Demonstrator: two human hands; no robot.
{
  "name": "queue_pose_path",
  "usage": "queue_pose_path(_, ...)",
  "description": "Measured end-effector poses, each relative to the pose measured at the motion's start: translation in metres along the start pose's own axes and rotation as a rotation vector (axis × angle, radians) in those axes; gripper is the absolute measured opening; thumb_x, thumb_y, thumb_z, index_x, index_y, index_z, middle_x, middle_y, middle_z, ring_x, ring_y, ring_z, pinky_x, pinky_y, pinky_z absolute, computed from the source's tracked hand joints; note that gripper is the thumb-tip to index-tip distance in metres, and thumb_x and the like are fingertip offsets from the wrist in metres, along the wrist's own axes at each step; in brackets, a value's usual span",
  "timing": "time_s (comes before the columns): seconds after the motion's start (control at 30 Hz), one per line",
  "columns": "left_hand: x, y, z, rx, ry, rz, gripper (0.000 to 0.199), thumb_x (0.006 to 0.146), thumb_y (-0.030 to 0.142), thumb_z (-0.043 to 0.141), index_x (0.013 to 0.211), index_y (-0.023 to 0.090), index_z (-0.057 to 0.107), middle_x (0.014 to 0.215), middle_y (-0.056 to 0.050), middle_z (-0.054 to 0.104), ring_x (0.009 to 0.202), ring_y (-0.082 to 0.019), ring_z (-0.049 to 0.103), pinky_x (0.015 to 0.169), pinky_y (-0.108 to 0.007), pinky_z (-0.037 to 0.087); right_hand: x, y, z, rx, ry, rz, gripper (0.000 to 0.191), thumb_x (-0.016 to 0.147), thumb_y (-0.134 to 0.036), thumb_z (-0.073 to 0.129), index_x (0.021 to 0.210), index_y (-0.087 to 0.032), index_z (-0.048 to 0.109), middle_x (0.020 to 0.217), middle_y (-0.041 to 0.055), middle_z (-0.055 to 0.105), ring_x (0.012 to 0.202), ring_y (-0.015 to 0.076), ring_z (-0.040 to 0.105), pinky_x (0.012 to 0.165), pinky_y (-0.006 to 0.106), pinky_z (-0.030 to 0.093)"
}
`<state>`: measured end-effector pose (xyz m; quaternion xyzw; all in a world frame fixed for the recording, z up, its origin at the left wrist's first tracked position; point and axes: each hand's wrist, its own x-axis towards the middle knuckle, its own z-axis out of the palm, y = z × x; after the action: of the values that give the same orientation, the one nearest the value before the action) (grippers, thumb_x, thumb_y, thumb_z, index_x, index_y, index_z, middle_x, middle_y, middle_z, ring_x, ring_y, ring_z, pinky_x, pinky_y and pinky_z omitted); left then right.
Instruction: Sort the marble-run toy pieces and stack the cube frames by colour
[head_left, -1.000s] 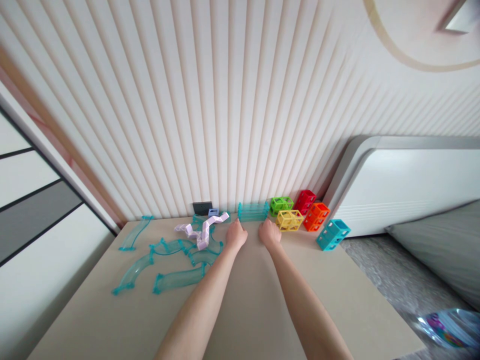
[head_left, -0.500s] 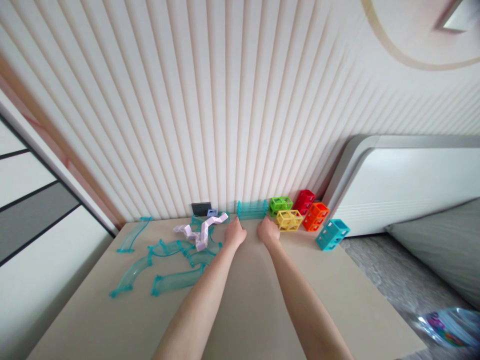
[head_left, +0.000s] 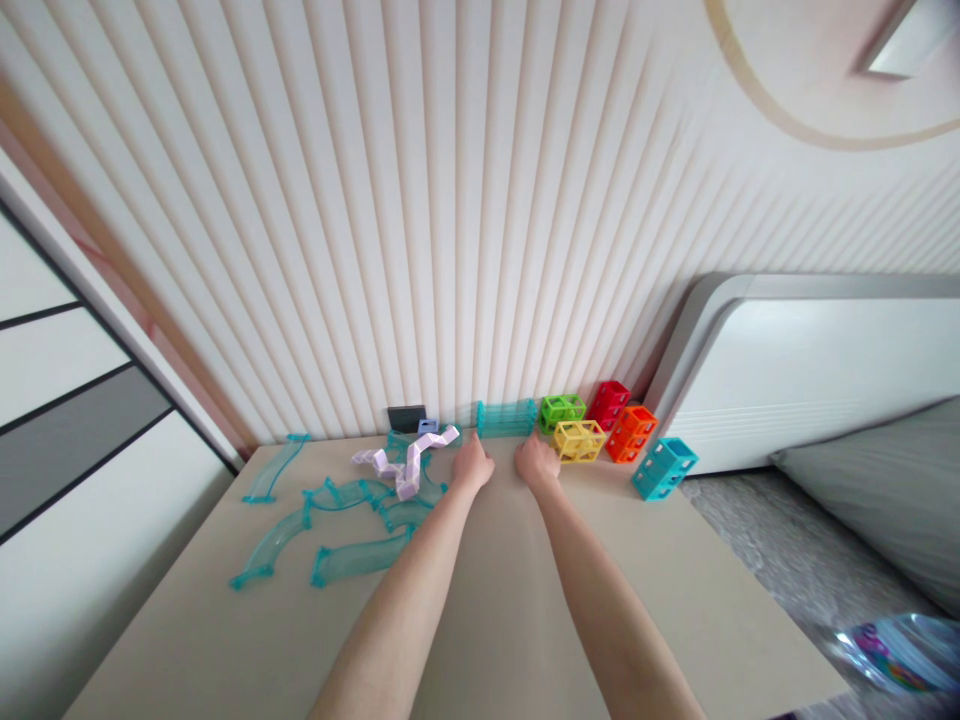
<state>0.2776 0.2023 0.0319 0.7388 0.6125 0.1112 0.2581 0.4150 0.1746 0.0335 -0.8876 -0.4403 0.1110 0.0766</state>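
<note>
Against the wall at the table's back stands a stack of see-through teal track pieces (head_left: 507, 419). My left hand (head_left: 472, 464) is closed at its lower left end, fingers curled. At the lower right end my right hand (head_left: 537, 460) is closed too, with fingertips partly hidden. Just right of that hand lie a yellow block frame (head_left: 579, 441) and a green block frame (head_left: 562, 412). A lilac zigzag piece (head_left: 409, 464) rests left of my left hand on loose teal tracks (head_left: 345, 495).
Red (head_left: 608, 405), orange (head_left: 631, 433) and teal block frames (head_left: 665, 469) stand on the table's right. A dark flat piece (head_left: 406, 418) and a small blue piece (head_left: 427, 426) lean near the wall. A plastic bottle (head_left: 904, 652) lies beyond the right edge, below a headboard (head_left: 840, 370).
The view has shifted slightly, so the things on the left appear a little further right. Both hands stay at the ends of the teal track stack.
</note>
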Motion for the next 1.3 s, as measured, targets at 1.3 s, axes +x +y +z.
queue_pose_path(1.3,-0.163,-0.206,-0.095,0.163,0.279,0.578,0.028,0.093,0.037,0.059,0.116,0.025,0.067,0.111,-0.006,0.068,0.105,-0.024,0.062,0.095,-0.041,0.049,-0.161,-0.019,0.044,0.311,0.187,-1.191,0.035,0.095,-0.016,0.051,0.127,-0.025,0.063,0.119,0.0122,0.064,0.109,0.0245,0.063,0.093,0.042,0.056)
